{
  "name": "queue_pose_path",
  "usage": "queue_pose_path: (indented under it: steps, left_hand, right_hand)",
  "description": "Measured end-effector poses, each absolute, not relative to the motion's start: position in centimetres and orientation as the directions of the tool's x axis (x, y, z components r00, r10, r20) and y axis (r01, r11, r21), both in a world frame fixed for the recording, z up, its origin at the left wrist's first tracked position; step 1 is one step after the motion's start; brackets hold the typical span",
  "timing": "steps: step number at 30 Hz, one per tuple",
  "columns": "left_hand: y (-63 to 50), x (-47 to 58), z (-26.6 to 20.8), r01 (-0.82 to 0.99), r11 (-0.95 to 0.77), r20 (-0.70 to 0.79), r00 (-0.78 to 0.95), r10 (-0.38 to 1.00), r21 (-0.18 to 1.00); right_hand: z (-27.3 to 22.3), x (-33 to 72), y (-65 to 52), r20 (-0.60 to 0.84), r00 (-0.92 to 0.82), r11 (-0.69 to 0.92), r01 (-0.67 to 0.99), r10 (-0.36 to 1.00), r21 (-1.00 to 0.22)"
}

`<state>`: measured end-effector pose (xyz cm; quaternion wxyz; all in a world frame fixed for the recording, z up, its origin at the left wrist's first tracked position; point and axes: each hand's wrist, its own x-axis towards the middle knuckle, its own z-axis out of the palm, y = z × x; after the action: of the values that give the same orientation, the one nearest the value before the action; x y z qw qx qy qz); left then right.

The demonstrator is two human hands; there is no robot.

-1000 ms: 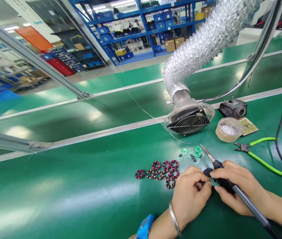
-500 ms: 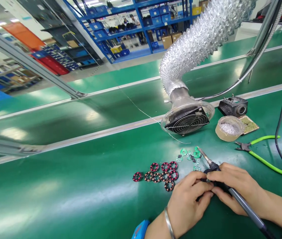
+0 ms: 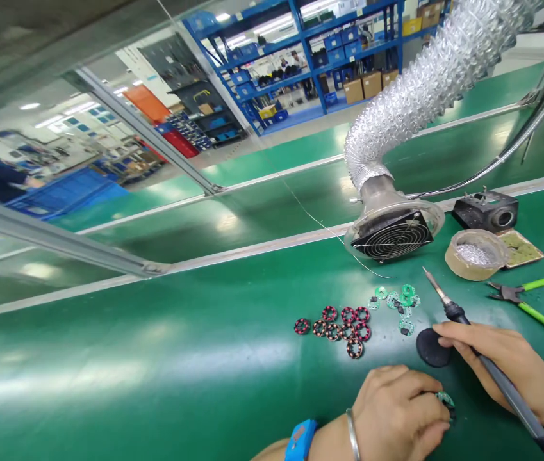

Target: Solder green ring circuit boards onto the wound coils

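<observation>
My left hand [image 3: 399, 410] is closed around a small round green circuit board [image 3: 446, 402], partly hidden by the fingers. My right hand [image 3: 507, 355] grips a soldering iron [image 3: 464, 320], its bare tip pointing up and away from me. Thumb and fingertips of that hand also touch the edge of a round black disc [image 3: 434, 349] on the table. Beyond the disc lie several loose green circuit boards [image 3: 406, 301], some with black parts on them. To their left is a group of copper-wound rings [image 3: 347, 330], some red and some copper coloured.
A fume extractor fan [image 3: 391, 237] on a silver flexible duct [image 3: 411, 83] hangs over the table's far part. At right are a tub of solder bits [image 3: 476, 255], a sponge tray [image 3: 521, 250], a black iron stand [image 3: 486, 210] and green-handled cutters [image 3: 512, 292]. A thin wire [image 3: 320, 223] dangles near the fan.
My hands have separated: the left drew back toward me with the circuit board, while the right stayed at the black disc with the iron. The camera view has swung left.
</observation>
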<state>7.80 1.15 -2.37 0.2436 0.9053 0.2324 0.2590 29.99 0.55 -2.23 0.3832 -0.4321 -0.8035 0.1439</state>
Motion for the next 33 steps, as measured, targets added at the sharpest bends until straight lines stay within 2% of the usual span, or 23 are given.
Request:
queue_pose_path:
  steps: [2,4,7,9,11,13,18,24,30,33]
  left_hand:
    - [1.1,7.5,-2.2,0.296,-0.804,0.405,0.743,0.533,0.515]
    - [1.3,6.5,-1.2,0.343,-0.794,0.365,0.748,0.554,0.502]
    - [1.9,4.0,0.6,0.566,-0.696,0.264,0.66,0.704,0.442]
    - [2.2,2.1,1.1,0.726,-0.582,0.273,0.514,0.813,0.366]
    - [2.1,0.9,1.0,0.78,-0.536,0.299,0.453,0.84,0.323]
    - [1.8,0.5,0.6,0.762,-0.556,0.309,0.469,0.828,0.332]
    - [1.4,1.1,1.0,0.693,-0.56,0.317,0.462,0.828,0.453]
    - [1.7,0.7,0.7,0.711,-0.504,0.196,0.474,0.858,0.49]
    - [2.7,4.2,0.3,0.558,-0.576,0.264,0.541,0.798,0.597]
    - [3.8,7.5,0.3,0.47,-0.635,0.297,0.607,0.737,0.613]
  right_hand:
    - [-2.3,29.9,0.6,0.498,-0.321,0.58,0.597,0.805,-0.554]
    - [-2.2,29.8,0.6,0.502,-0.312,0.576,0.61,0.806,-0.545]
    - [-2.2,29.4,0.7,0.523,-0.302,0.583,0.607,0.797,-0.539]
    - [-2.2,29.3,0.8,0.525,-0.305,0.588,0.601,0.795,-0.542]
    - [-2.3,29.2,0.8,0.519,-0.315,0.591,0.599,0.795,-0.54]
    - [-2.3,29.2,0.9,0.515,-0.321,0.591,0.599,0.795,-0.54]
    - [-2.2,29.3,0.9,0.514,-0.31,0.585,0.59,0.8,-0.556]
    - [-2.1,29.2,1.0,0.537,-0.284,0.585,0.598,0.794,-0.548]
    - [-1.9,28.8,0.9,0.513,-0.246,0.542,0.615,0.822,-0.573]
    - [-1.8,28.6,0.7,0.474,-0.221,0.498,0.618,0.852,-0.608]
